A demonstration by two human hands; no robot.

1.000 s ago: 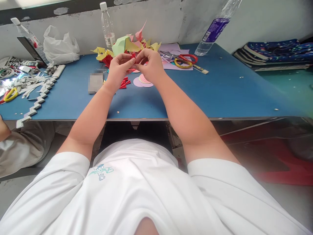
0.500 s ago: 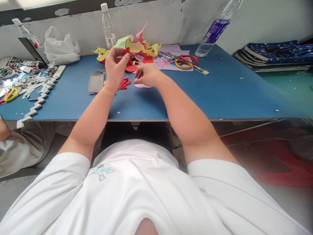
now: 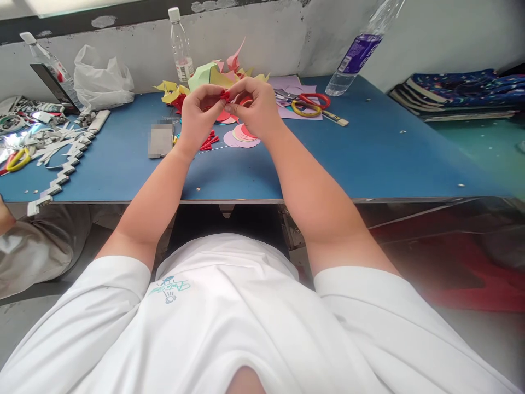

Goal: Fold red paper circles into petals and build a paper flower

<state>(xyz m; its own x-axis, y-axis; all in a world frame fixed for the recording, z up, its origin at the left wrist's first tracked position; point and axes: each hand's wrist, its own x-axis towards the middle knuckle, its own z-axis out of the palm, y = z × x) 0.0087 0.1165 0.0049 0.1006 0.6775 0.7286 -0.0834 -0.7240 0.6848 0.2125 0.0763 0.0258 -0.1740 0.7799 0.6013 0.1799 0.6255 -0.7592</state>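
A small piece of folded red paper [image 3: 225,95] is pinched between the fingertips of both hands, above the back middle of the table. My left hand [image 3: 199,111] grips it from the left, thumb and fingers closed. From the right, my right hand [image 3: 255,107] closes on it too, partly hiding the red. Just below lie round paper discs [image 3: 241,137] in lilac, pink and red. Several small rolled red paper pieces [image 3: 210,141] rest beside my left wrist. Behind the hands is a heap of crumpled yellow, green and pink paper [image 3: 200,76].
Scissors [image 3: 307,106] with red and yellow handles lie on purple paper [image 3: 293,85]. Water bottles [image 3: 180,49] stand at the back, one with a purple label [image 3: 361,53]. A white plastic bag [image 3: 102,82] and a folded paper chain [image 3: 68,164] are leftward. Another person's hand [image 3: 5,218] shows far left.
My right hand has lifted from the paper discs up to the red paper piece in my left hand. The discs are now uncovered. My left hand has shifted slightly.
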